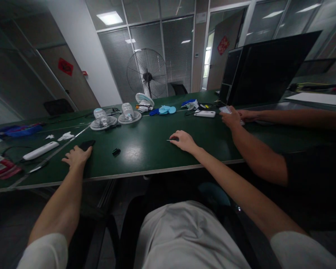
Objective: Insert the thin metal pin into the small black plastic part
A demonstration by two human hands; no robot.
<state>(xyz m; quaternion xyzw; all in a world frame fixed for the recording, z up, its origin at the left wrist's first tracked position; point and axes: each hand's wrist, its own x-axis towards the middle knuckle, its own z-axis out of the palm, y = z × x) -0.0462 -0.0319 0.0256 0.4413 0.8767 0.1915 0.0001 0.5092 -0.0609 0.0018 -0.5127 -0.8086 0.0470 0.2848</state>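
Note:
My left hand (77,156) lies on the green table (148,138) at the left, fingers spread, its thumb against a flat black object (87,144) that looks like a phone. Part of that object is hidden by the hand. In front of my body, my right hand (184,141) is closed around a small screwdriver (169,140); its thin metal shaft points left and most of the handle is covered by the fingers. A small black part (116,151) rests on the table between both hands, nearer the left one.
Small white fans (129,115) stand at the table's back, beside a light blue fan blade (167,110). White bars (205,113) lie at left and right. A co-worker's hand (230,117) holds a phone at the right, before a large black monitor (271,71).

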